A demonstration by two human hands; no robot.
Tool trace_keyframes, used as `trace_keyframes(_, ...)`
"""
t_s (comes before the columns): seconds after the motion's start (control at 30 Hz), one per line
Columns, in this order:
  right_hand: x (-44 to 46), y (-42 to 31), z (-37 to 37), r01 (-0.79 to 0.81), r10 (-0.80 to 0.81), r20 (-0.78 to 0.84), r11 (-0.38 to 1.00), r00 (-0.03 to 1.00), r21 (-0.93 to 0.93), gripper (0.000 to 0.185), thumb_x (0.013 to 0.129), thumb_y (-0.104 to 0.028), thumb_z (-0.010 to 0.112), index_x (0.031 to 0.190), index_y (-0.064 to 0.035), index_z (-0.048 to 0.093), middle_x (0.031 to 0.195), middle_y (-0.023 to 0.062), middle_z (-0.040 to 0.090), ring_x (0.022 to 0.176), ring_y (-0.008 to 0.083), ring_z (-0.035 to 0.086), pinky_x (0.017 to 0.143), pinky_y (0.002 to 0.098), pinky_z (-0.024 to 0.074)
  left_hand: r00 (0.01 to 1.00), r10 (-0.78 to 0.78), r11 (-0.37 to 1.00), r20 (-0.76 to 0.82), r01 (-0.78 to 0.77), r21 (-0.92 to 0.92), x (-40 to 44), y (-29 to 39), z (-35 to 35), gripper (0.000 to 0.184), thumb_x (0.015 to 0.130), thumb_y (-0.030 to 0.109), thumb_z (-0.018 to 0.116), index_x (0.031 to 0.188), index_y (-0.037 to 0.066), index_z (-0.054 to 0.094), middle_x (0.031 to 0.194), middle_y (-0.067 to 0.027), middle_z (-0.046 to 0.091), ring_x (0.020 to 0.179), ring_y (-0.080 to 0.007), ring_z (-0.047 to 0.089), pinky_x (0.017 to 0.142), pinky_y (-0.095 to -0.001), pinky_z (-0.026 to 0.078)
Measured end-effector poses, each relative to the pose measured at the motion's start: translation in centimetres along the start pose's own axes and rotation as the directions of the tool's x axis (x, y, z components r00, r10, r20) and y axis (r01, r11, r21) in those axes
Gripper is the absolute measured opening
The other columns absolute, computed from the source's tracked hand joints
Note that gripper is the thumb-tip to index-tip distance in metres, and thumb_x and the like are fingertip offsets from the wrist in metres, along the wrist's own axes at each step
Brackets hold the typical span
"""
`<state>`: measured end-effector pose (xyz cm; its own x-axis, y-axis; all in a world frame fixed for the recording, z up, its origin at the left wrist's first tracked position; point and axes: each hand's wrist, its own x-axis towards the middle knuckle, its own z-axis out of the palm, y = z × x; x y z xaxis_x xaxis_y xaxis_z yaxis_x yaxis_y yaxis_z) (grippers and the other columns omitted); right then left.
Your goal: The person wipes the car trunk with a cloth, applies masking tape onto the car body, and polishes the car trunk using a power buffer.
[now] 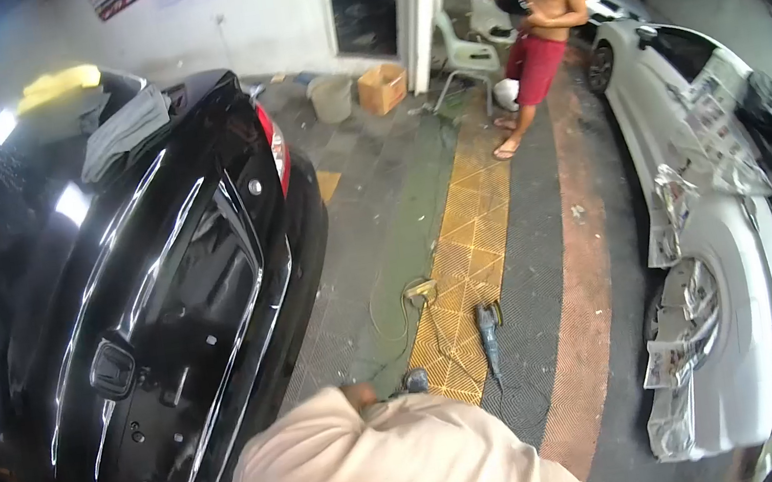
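Observation:
A beige shirt [379, 469] fills the bottom of the head view. A small patch of skin [360, 395] shows at its sleeve; which part of the arm it is, I cannot make out. Neither my left hand nor my right hand can be seen. Just beyond the shirt is a dark rounded object [416, 381], partly covered. A blue corded power tool [490, 340] lies on the floor mat ahead. Near it rests a yellowish extension socket [420, 290] with a looped cable. To the left stands a black car [180, 319], its rear panel bearing an emblem [112, 368].
Grey cloths [129, 129] and a yellow cloth [58, 85] lie on the black car. Newspaper sheets [690, 297] cover parts of a white car [735, 369]. A person [545, 21] stands near a chair [468, 54]. A bucket [330, 99] and cardboard box [382, 89] sit by the wall.

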<state>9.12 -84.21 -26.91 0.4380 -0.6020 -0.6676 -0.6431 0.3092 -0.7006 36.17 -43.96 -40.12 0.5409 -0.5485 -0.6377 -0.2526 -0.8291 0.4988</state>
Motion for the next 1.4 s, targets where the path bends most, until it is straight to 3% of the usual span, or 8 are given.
trace_keyframes(0.3,16.4,-15.4,6.5,-0.148,0.159,0.073,0.978,0.985,-0.145,0.034,0.090,-0.017,0.062,0.118,0.0015,0.056,0.090,0.0070,0.061,0.077,0.0173,0.057,0.071,0.0352,0.0483,0.902,0.258,0.826,-0.346,-0.391,-0.405,13.5,21.0,-32.0,0.040,0.095,0.031,0.061,0.122,0.001,0.060,0.109,-0.0160,0.068,0.097,-0.0251,0.065,0.084,-0.0392,0.053)
trace_keyframes(0.5,34.2,-33.1,18.3,-0.036,0.142,0.285,0.937,0.948,-0.348,0.037,0.091,-0.016,0.061,0.123,0.0014,0.055,0.092,0.0074,0.061,0.080,0.0179,0.057,0.074,0.0359,0.0489,0.921,0.105,0.983,-0.376,-0.153,-0.099,29.3,9.0,-34.4,0.035,0.094,0.031,0.054,0.114,0.004,0.065,0.108,-0.0186,0.068,0.094,-0.0303,0.066,0.083,-0.0445,0.052)
trace_keyframes(0.53,36.9,-36.4,19.9,-0.004,0.134,0.317,0.926,0.939,-0.379,0.037,0.091,-0.016,0.061,0.123,0.0014,0.054,0.093,0.0075,0.061,0.080,0.0180,0.057,0.074,0.0361,0.0490,0.769,0.202,0.802,-0.606,-0.485,-0.348,26.8,8.3,-33.9,0.039,0.094,0.031,0.054,0.121,0.005,0.063,0.118,-0.0205,0.065,0.103,-0.0313,0.064,0.090,-0.0430,0.051)
trace_keyframes(0.63,43.8,-46.3,25.9,0.073,0.132,0.410,0.891,0.903,-0.448,0.039,0.092,-0.016,0.061,0.126,0.0013,0.053,0.094,0.0077,0.061,0.082,0.0183,0.058,0.076,0.0364,0.0493,0.883,-0.460,0.849,-0.094,0.406,-0.337,24.7,9.1,-39.8,0.050,0.089,0.035,0.059,0.130,0.005,0.058,0.133,-0.0210,0.056,0.119,-0.0315,0.056,0.105,-0.0407,0.042)
trace_keyframes(0.83,55.6,-66.3,41.7,0.254,0.043,0.648,0.899,0.760,-0.357,0.042,0.092,-0.016,0.060,0.130,0.0012,0.051,0.096,0.0081,0.061,0.085,0.0188,0.058,0.079,0.0371,0.0499,0.568,-0.682,0.599,-0.461,0.072,-0.798,29.5,6.9,-46.4,0.055,0.089,0.037,0.059,0.135,0.007,0.054,0.132,-0.0181,0.058,0.120,-0.0316,0.056,0.101,-0.0401,0.044)
trace_keyframes(0.93,57.2,-75.7,52.6,0.266,0.021,0.776,0.933,0.631,-0.241,0.044,0.093,-0.016,0.060,0.132,0.0011,0.050,0.098,0.0083,0.061,0.086,0.0191,0.059,0.080,0.0374,0.0502,0.863,-0.421,0.757,-0.281,0.163,-0.632,31.7,5.8,-54.9,0.057,0.090,0.039,0.059,0.136,0.006,0.052,0.133,-0.0187,0.057,0.123,-0.0335,0.054,0.101,-0.0419,0.043)
trace_keyframes(1.23,72.9,-85.8,81.2,0.859,0.005,0.974,0.472,0.224,-0.200,0.038,0.095,-0.032,0.057,0.117,-0.0008,0.061,0.093,0.0095,0.066,0.085,0.0226,0.062,0.078,0.0368,0.0501,0.811,-0.184,0.879,-0.555,-0.118,-0.463,44.8,-4.5,-85.5,0.058,0.096,0.038,0.052,0.140,0.002,0.045,0.139,-0.0206,0.051,0.127,-0.0351,0.050,0.105,-0.0453,0.041)
trace_keyframes(1.4,62.7,-91.6,90.0,0.648,-0.032,0.754,0.535,0.656,-0.542,0.037,0.094,-0.030,0.057,0.116,0.0005,0.061,0.095,0.0121,0.066,0.088,0.0258,0.062,0.080,0.0392,0.0492,0.595,-0.127,0.761,-0.794,-0.455,-0.462,38.9,-8.5,-104.5,0.055,0.100,0.031,0.054,0.146,0.007,0.037,0.110,-0.0072,0.063,0.101,-0.0165,0.059,0.090,-0.0317,0.047)
